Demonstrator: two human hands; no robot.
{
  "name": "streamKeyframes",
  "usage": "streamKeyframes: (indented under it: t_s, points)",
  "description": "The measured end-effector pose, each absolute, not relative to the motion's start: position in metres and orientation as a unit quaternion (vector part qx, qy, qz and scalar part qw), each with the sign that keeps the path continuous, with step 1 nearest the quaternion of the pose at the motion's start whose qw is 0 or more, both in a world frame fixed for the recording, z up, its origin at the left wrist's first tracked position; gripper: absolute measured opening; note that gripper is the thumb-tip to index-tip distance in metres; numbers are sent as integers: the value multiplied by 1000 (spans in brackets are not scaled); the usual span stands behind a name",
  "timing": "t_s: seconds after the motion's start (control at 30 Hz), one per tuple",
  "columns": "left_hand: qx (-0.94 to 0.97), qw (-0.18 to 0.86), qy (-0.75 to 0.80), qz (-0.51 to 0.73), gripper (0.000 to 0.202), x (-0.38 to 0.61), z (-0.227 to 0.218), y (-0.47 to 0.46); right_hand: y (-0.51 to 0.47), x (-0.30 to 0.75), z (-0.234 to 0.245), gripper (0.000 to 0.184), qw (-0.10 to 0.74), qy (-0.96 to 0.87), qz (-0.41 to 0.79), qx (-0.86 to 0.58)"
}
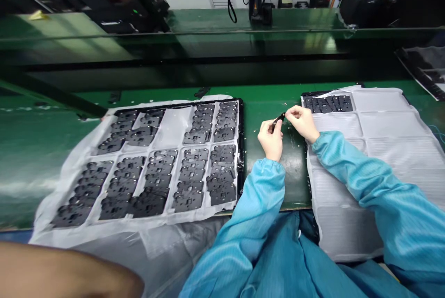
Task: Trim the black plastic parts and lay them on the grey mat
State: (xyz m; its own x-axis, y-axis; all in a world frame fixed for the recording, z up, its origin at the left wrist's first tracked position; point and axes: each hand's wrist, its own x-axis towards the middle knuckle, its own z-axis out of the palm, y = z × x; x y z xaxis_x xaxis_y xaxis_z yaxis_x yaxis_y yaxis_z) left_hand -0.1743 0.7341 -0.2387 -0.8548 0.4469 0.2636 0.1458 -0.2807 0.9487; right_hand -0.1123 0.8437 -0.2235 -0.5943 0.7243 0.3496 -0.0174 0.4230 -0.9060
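Both hands meet over the green table between two trays. My left hand [270, 138] and my right hand [301, 121] pinch a small flat black part [279, 119] between their fingertips. To the left lies a black tray [240, 140] lined with white sheet and filled with rows of overlapping flat black parts [194, 173]. To the right lies a second tray under white foam sheet [375, 149], with one row of black parts [328, 104] in its far left compartment. Both arms wear teal sleeves.
A green raised shelf [222, 34] runs across the back with black equipment, cables and a black post. A stack of black trays [368, 3] stands at the far right. A blurred brownish shape [62, 272] fills the lower left corner.
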Motion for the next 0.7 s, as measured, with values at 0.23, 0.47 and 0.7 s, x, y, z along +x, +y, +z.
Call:
streamKeyframes:
  t_s: [0.23,0.47,0.7]
  points:
    - [256,105,590,758,21,-173,-240,734,844,-113,-223,14,383,-742,498,-233]
    - [280,107,581,757,21,-173,-243,735,843,-112,-223,14,384,-740,501,-233]
    - [277,109,581,758,21,-173,-242,735,842,-111,-221,13,373,-756,481,-242]
